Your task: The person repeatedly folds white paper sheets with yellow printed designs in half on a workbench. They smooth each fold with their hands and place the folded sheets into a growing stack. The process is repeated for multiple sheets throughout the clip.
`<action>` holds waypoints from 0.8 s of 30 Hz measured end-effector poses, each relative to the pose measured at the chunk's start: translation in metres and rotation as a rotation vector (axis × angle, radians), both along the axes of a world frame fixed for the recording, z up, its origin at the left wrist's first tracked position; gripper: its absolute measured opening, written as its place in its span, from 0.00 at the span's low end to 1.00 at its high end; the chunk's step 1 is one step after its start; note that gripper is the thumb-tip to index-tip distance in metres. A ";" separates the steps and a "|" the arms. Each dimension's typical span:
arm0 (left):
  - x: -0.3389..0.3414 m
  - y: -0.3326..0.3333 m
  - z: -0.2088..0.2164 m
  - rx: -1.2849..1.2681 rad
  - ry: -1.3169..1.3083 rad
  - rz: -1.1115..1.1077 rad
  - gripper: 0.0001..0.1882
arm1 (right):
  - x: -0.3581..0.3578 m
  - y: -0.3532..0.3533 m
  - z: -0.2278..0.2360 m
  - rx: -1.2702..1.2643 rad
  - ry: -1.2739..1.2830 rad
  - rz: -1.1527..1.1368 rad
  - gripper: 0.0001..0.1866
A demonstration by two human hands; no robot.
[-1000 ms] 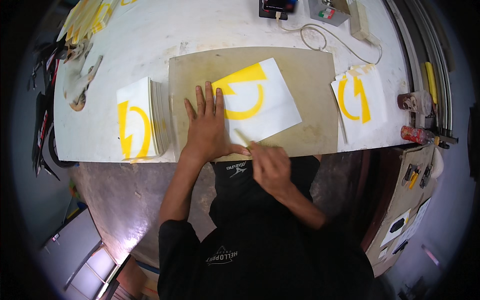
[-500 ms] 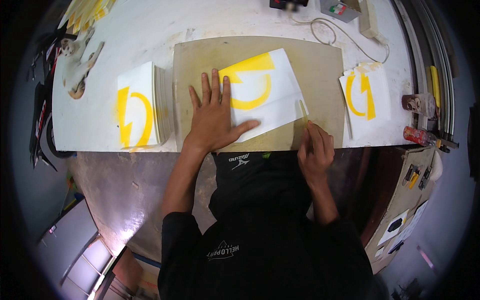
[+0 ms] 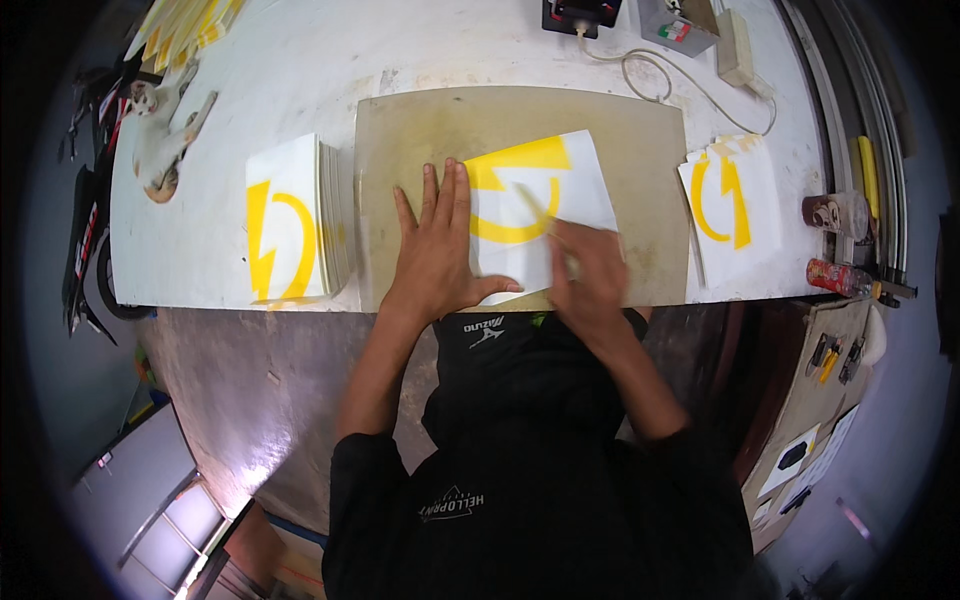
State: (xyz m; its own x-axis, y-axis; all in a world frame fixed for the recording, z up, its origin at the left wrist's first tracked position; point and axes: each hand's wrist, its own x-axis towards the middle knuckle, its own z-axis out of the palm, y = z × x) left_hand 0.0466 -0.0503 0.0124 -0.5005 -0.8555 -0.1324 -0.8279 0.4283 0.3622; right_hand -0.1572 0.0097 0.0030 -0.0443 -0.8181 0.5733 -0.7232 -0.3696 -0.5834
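A white sheet (image 3: 595,190) with a yellow printed shape lies tilted on a translucent tan mat (image 3: 400,120). My left hand (image 3: 435,240) is spread flat over the sheet's left edge and the mat, its thumb reaching onto the sheet's lower part. My right hand (image 3: 590,275), partly blurred, is closed on a thin pale strip (image 3: 530,203) that slants across the printed shape. What the strip is made of I cannot make out. Beside the mat, a stack of printed sheets (image 3: 285,170) stands on the left and a smaller fanned pile (image 3: 740,215) on the right.
A cat (image 3: 165,140) lies on the white table (image 3: 290,60) at the left. More yellow-marked sheets (image 3: 195,30) are at the far left. A cable (image 3: 640,60) curls by a grey box (image 3: 680,25) at the back. A cup (image 3: 835,213) and a red-labelled bottle (image 3: 838,277) stand right.
My right hand has moved left and farther in, carrying the strip from the sheet's right edge to over the printed shape. My left hand stays spread, its fingers closer together.
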 end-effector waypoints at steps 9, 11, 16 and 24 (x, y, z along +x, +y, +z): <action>0.000 0.000 -0.002 0.008 0.051 0.033 0.85 | -0.038 -0.076 -0.039 0.020 0.108 -0.200 0.13; -0.001 -0.001 0.000 0.011 0.039 0.016 0.84 | -0.081 -0.073 -0.040 0.148 0.018 -0.420 0.14; 0.004 -0.011 0.002 -0.044 0.132 0.015 0.72 | -0.088 -0.041 -0.002 0.136 0.408 -0.353 0.25; -0.024 0.040 -0.008 -0.325 0.228 -0.094 0.30 | -0.084 -0.001 0.011 0.314 0.401 0.304 0.26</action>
State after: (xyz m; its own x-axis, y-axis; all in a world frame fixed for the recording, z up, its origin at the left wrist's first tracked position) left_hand 0.0225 -0.0103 0.0045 -0.5635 -0.7838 0.2609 -0.6942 0.6205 0.3649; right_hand -0.2409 0.0091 0.0142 0.3890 -0.8932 0.2257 -0.7982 -0.4490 -0.4016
